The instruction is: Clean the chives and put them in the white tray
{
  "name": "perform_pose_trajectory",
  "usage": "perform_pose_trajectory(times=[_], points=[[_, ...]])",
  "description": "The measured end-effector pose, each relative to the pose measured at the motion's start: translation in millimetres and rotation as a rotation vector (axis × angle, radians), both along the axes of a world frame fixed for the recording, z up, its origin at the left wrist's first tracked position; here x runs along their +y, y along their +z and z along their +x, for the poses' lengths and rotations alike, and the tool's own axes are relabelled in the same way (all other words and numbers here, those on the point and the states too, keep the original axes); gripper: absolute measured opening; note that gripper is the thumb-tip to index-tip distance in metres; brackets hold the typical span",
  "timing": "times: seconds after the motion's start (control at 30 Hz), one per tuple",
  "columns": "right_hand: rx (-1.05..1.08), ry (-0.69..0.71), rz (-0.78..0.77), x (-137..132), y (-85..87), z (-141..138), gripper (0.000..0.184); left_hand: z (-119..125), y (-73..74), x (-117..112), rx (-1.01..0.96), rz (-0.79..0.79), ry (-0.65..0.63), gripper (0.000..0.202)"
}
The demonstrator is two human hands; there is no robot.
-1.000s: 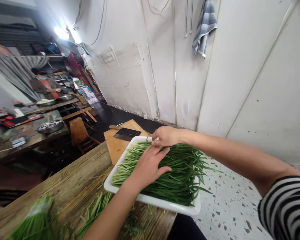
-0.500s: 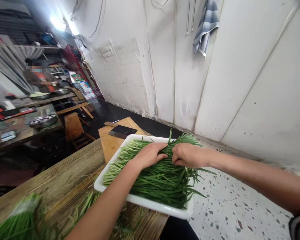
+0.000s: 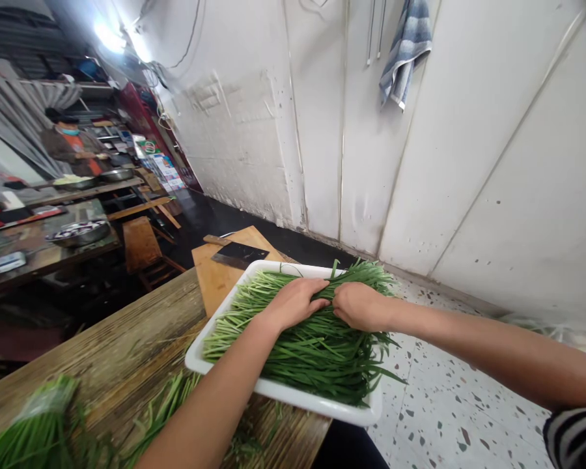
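Observation:
A white plastic tray full of garlic chives sits at the corner of the wooden table, pale stems to the left and green leaves to the right. My left hand lies on top of the chives, fingers stretched and thumb apart. Close beside it, my right hand is closed, its fingers pinched on some chive leaves; the fingertips are partly hidden. Some leaf ends hang over the tray's right rim.
Behind the tray, a cleaver rests on a wooden cutting board. A tied bunch of chives and loose stalks lie on the wooden table. A person stands at the far left behind metal bowls.
My right hand has moved slightly left, closer to my left hand, along the chives. My left hand stays almost in place; the view has shifted a little.

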State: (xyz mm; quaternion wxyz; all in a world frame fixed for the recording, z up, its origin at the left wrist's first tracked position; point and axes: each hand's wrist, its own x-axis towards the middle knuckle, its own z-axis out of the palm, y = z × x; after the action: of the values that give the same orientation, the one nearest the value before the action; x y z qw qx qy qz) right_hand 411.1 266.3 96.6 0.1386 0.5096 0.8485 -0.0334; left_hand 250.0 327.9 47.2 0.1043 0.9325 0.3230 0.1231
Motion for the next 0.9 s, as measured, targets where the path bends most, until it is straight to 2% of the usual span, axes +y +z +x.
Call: perform_pose_trajectory(times=[0.23,0.53,0.7,0.9], points=[[0.083,-0.045,0.039,2.1,-9.2,2.1,0.021,-0.2,-4.4,1.3,-0.004,0.013,-0.001,0.042],[0.443,-0.152,0.008,13.1,-17.1,12.9,0.019,2.1,-6.4,-2.2,0.003,0.028,-0.017,0.039],[0.452,-0.187,-0.019,15.2,-16.4,13.1,0.018,2.4,-8.0,-4.2,0.013,0.048,-0.016,0.041],[0.426,-0.124,-0.028,15.7,-15.9,19.1,0.020,2.1,-10.4,-3.6,0.019,0.071,-0.029,0.041]])
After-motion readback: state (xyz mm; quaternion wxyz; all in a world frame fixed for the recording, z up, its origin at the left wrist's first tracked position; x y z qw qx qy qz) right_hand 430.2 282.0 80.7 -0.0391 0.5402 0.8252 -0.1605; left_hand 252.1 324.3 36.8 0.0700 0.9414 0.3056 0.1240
